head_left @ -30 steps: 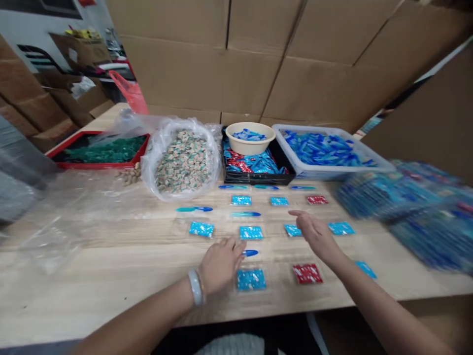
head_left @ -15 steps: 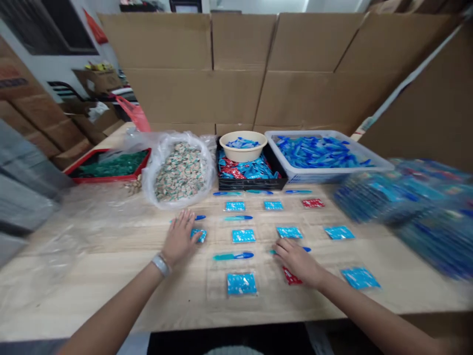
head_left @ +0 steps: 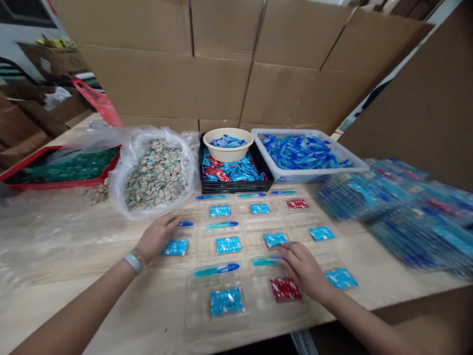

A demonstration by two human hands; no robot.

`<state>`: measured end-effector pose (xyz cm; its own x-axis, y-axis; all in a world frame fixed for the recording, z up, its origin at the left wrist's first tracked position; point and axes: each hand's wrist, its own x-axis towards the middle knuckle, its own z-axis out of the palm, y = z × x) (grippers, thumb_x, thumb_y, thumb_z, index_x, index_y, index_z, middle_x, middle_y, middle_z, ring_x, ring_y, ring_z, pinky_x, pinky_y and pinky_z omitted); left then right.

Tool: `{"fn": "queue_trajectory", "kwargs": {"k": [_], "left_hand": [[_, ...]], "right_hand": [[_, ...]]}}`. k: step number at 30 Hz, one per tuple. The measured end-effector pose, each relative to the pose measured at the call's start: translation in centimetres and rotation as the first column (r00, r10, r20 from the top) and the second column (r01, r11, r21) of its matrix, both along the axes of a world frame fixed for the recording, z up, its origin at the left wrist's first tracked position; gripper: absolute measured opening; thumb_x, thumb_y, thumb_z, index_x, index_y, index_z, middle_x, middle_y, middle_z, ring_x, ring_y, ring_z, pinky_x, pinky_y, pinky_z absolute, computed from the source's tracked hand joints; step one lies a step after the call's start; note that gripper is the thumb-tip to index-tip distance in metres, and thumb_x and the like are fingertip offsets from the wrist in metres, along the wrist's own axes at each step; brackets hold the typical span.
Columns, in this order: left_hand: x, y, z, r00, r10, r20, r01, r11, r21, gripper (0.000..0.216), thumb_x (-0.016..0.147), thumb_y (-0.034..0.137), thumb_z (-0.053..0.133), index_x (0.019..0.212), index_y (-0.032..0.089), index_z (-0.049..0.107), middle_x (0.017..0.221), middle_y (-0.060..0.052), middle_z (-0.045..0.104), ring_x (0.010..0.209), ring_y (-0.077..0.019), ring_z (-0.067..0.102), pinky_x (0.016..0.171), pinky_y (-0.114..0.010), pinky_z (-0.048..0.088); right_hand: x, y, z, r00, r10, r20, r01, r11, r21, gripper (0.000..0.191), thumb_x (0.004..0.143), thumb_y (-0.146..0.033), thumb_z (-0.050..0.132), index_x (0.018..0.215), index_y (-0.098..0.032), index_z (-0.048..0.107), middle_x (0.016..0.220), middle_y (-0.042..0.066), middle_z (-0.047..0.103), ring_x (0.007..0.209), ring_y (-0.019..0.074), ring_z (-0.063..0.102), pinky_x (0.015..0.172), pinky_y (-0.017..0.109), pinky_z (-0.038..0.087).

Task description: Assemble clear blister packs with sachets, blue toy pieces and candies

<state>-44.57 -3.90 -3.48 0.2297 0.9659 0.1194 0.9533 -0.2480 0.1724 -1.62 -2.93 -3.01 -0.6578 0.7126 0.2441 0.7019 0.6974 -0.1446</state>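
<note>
Clear plastic trays lie in rows on the wooden table (head_left: pixel 111 301), each with a small blue or red packet and some with a blue-and-teal stick. My left hand (head_left: pixel 157 237) rests on a tray at the left, fingers bent over a blue stick (head_left: pixel 184 224), just above a blue packet (head_left: pixel 174 247). My right hand (head_left: pixel 303 269) lies on the near row, fingertips pressing on a teal stick (head_left: pixel 266 261), right beside a red packet (head_left: pixel 285 289). A tray in front holds a stick (head_left: pixel 217 269) and a blue packet (head_left: pixel 225 301).
At the back stand a clear bag of wrapped sweets (head_left: pixel 155 172), a black tray of packets (head_left: pixel 232 175) with a cream bowl (head_left: pixel 228 144), a white basket of blue sticks (head_left: pixel 303 153) and a red tray (head_left: pixel 59 167). Filled packs pile up at the right (head_left: pixel 402 212). Cardboard boxes wall the table.
My left hand moved up and left from the near row to the left tray's stick. My right hand came down onto the near row and set a teal stick above the red packet.
</note>
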Motion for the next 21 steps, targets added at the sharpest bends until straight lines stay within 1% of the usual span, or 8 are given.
{"fn": "queue_trajectory", "kwargs": {"k": [2,7,11,13,16,18,20,21], "left_hand": [[0.0,-0.1,-0.5,1.000,-0.017,-0.007,0.017,1.000,-0.004,0.040,0.085,0.028,0.032,0.119,0.017,0.048,0.123,-0.009,0.048,0.114,-0.0222,0.042,0.097,-0.039,0.034],[1.1,-2.1,-1.7,0.993,0.040,-0.115,-0.041,0.999,-0.013,0.059,0.082,0.046,0.034,0.129,0.011,0.034,0.134,-0.013,0.034,0.124,-0.0263,0.029,0.101,-0.045,0.026],[2.4,-1.9,-0.6,0.993,0.081,-0.091,-0.072,0.992,0.099,0.060,0.081,0.049,0.037,0.129,0.014,0.033,0.138,-0.013,0.027,0.127,-0.0275,0.022,0.100,-0.046,0.027],[3.8,-0.1,1.4,0.997,0.078,-0.028,-0.072,0.983,0.170,0.057,0.081,0.046,0.038,0.129,0.014,0.033,0.137,-0.014,0.028,0.126,-0.0269,0.024,0.101,-0.045,0.027],[8.2,5.3,6.2,0.994,-0.058,0.090,0.039,0.978,0.204,0.049,0.083,0.040,0.037,0.126,0.016,0.037,0.130,-0.011,0.039,0.119,-0.0220,0.037,0.099,-0.037,0.032],[12.8,10.3,9.4,0.965,-0.213,0.153,0.179,0.962,0.208,0.043,0.084,0.035,0.037,0.123,0.017,0.040,0.126,-0.009,0.043,0.114,-0.0189,0.041,0.098,-0.032,0.035],[18.2,15.9,11.8,0.920,-0.344,0.187,0.304,0.928,0.213,0.037,0.084,0.031,0.038,0.118,0.016,0.046,0.119,-0.008,0.048,0.109,-0.0175,0.045,0.095,-0.029,0.037],[21.0,18.8,12.6,0.902,-0.386,0.193,0.345,0.914,0.215,0.036,0.084,0.030,0.040,0.116,0.015,0.047,0.117,-0.009,0.050,0.107,-0.0177,0.046,0.094,-0.028,0.038]], "right_hand": [[0.7,-1.0,-0.1,0.992,0.084,0.089,-0.077,0.994,-0.079,0.034,0.082,-0.033,0.043,0.113,-0.020,0.053,0.111,0.012,0.056,0.103,0.0232,0.049,0.086,0.041,0.040],[0.4,-2.1,-0.7,0.940,0.282,0.191,-0.234,0.942,-0.239,0.064,0.078,-0.052,0.041,0.133,-0.024,0.025,0.137,0.012,0.030,0.125,0.0294,0.026,0.095,0.051,0.028],[-0.2,-1.0,0.2,0.930,0.318,0.185,-0.273,0.933,-0.235,0.067,0.077,-0.052,0.042,0.135,-0.025,0.020,0.138,0.011,0.028,0.127,0.0280,0.021,0.097,0.050,0.026],[-0.2,1.1,1.4,0.960,0.226,0.162,-0.206,0.970,-0.132,0.063,0.078,-0.047,0.043,0.134,-0.024,0.024,0.137,0.011,0.030,0.127,0.0267,0.022,0.097,0.049,0.027],[0.2,7.9,4.4,0.996,-0.075,0.048,0.072,0.995,0.069,0.054,0.081,-0.038,0.041,0.131,-0.019,0.032,0.135,0.014,0.033,0.125,0.0255,0.027,0.097,0.047,0.029],[0.9,14.3,6.9,0.968,-0.250,-0.006,0.249,0.963,0.107,0.049,0.081,-0.033,0.042,0.126,-0.016,0.038,0.132,0.014,0.036,0.122,0.0254,0.032,0.096,0.046,0.030],[1.9,21.1,9.2,0.876,-0.482,0.000,0.482,0.875,0.037,0.046,0.080,-0.029,0.043,0.121,-0.009,0.044,0.128,0.017,0.041,0.119,0.0249,0.035,0.096,0.040,0.032],[2.5,24.3,10.1,0.842,-0.539,0.007,0.539,0.842,0.011,0.043,0.081,-0.025,0.040,0.118,-0.005,0.046,0.121,0.020,0.046,0.115,0.0257,0.041,0.093,0.040,0.035]]}}
